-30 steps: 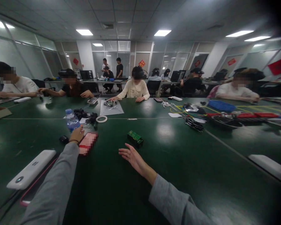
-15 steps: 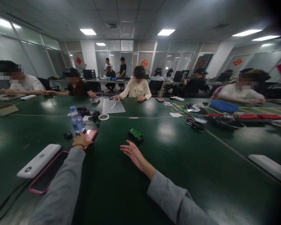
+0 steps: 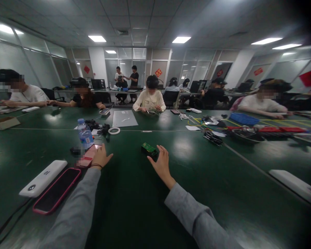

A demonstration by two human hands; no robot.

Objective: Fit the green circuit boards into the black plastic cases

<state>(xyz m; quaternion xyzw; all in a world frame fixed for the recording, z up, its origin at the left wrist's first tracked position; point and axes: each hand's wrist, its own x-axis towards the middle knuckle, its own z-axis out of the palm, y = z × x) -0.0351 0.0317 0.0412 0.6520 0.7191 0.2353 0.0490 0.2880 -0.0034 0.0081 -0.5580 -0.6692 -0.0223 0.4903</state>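
Note:
A small black block topped by a green circuit board [image 3: 148,148] lies on the dark green table [image 3: 134,193]. Just to its right is my right hand [image 3: 161,162], thumb and fingers spread around its near right corner; whether they touch it I cannot tell. My left hand [image 3: 102,157] is open, thumb stretched out to the right, beside the right edge of a flat pinkish-red object [image 3: 87,158]. That object lies at the foot of a clear water bottle [image 3: 85,134] with a blue cap. Nothing is held in either hand.
By my left forearm lie a white power bank [image 3: 43,178] and a phone in a pink case [image 3: 57,191]. A roll of white tape [image 3: 114,131], a grey sheet [image 3: 124,119], cables and a blue tray [image 3: 243,118] lie farther off. Several people sit around the table.
The pinkish-red object has shifted left and nearer, and my left hand has come off it to the right. My right hand has moved right, its fingers opening beside the circuit board block.

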